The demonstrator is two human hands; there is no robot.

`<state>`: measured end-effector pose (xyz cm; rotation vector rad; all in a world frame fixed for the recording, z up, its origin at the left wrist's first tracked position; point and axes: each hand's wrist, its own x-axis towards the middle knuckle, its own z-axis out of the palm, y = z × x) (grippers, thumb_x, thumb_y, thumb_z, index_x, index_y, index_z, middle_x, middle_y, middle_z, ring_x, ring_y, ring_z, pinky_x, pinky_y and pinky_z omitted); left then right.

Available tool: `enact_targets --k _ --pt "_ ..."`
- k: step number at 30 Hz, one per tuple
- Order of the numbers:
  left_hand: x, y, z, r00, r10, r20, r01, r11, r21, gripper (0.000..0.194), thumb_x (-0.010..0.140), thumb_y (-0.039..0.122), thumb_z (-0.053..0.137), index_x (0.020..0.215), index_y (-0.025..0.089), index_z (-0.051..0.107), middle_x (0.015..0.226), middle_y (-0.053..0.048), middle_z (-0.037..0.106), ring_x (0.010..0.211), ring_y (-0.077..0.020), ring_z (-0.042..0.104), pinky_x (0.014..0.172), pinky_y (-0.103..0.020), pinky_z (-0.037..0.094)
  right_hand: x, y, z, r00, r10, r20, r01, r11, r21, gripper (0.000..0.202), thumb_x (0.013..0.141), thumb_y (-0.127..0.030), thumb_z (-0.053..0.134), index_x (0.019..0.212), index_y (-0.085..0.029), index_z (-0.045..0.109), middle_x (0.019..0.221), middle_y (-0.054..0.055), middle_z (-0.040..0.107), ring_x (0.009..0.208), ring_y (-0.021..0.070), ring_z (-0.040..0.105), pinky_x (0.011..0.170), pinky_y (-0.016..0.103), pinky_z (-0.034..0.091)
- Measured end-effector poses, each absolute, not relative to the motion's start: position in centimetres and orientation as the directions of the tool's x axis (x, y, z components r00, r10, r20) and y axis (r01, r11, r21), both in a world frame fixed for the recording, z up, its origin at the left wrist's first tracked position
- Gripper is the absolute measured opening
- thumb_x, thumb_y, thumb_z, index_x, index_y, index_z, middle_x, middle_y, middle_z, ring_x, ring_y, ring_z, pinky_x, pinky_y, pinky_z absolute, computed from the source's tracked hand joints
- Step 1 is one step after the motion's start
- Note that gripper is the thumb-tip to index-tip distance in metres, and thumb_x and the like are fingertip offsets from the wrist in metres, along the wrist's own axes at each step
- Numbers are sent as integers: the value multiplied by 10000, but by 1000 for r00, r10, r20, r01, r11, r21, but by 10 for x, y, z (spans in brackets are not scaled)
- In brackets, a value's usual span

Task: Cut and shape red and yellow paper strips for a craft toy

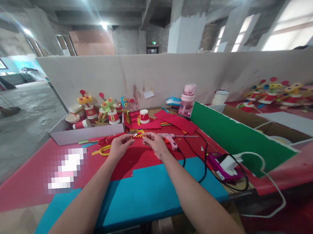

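I could read no words, brand or number anywhere. A small green sign [154, 42] was lit on the far wall, but its marks were too small for me to make out. The red-and-white paper cup [144, 116] near the far edge of the desk had a dark mark on its red band, which I could not read. The print on the cup with the green figure [113, 116], toward the desk's far left corner, and on the blue-and-white packet [173, 101] by the far edge was too blurred to read.
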<state>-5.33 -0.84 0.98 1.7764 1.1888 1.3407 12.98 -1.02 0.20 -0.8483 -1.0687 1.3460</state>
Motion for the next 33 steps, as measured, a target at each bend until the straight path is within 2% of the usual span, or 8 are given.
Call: enact_targets --k 4,10,17,20,25,27,31,33 --pt "-57 -8 11 61 914 400 290 -400 869 335 727 335 681 1014 166 714 632 23 591 628 -130 572 632 -242 450 131 -10 3 -86 991 107 -351 70 -934 328 611 -300 768 900 -178 671 747 -27 645 633 81 605 690 249 507" --pt "-52 -12 11 125 912 391 335 -409 849 328 725 333 682 997 154 722 631 10 605 603 -128 554 600 -236 442 125 -12 0 -158 979 129 -367 63 -928 321 611 -281 760 904 -174 684 770 -18 656 667 88 615 729 259 513" --pt "-58 -7 8 62 914 401 306 -400 864 328 738 331 674 1022 172 716 650 15 617 624 -129 572 631 -241 448 130 -8 3 -64 995 78 -377 48 -925 332 631 -318 770 911 -172 666 783 -9 654 644 83 609 694 244 515" --pt "-57 -8 9 83 903 422 275 -427 861 322 727 324 690 1013 179 718 651 24 605 623 -120 557 627 -235 443 130 -10 5 -84 996 3 -438 -34 -898 302 703 -394 736 886 -183 622 792 -2 645 626 86 608 671 252 531" --pt "-53 -14 13 153 883 444 257 -469 845 278 705 284 708 953 158 728 698 -8 647 659 -131 565 644 -246 460 127 -16 5 -315 941 -126 -405 -253 -879 300 779 -459 673 874 -190 582 756 20 655 580 103 610 607 258 536" --pt "-52 -15 14 199 894 401 244 -442 863 291 700 273 711 965 152 720 730 -22 659 677 -135 583 665 -257 480 126 -18 3 -346 932 -110 -360 -240 -902 266 756 -397 713 858 -182 596 725 6 651 565 84 595 585 220 515" --pt "-52 -17 15 352 921 169 128 -226 966 549 668 307 745 1178 174 593 881 -45 682 709 -157 640 662 -301 528 127 -17 -2 -300 953 -49 -258 -131 -957 285 661 -318 786 829 -162 618 613 -31 618 530 73 572 545 190 484" --pt "-52 -17 14 363 924 119 132 -178 975 514 647 340 762 1098 153 604 837 -44 686 687 -162 646 645 -306 533 126 -17 -4 -311 950 -30 -237 -108 -966 316 634 -328 797 838 -157 626 609 -27 628 544 84 589 566 210 500"
